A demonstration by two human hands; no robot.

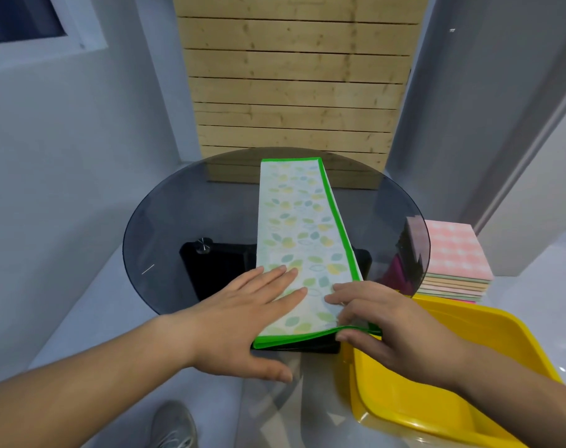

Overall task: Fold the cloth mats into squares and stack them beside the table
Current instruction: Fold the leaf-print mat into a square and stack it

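A leaf-patterned cloth mat (302, 227) with a bright green border lies folded into a long strip on the round dark glass table (165, 221), running from the near edge to the far side. My left hand (243, 315) lies flat with straight fingers on the mat's near left part. My right hand (382, 321) pinches the mat's near right corner, fingers on top and thumb under the green edge. A stack of folded mats (453, 260), pink check on top, sits on the floor to the right of the table.
A yellow plastic tub (437, 376) stands at the near right, against the table edge. A black table base (217, 263) shows through the glass. A wooden slatted panel (294, 85) rises behind the table. My shoe (173, 425) is on the floor below.
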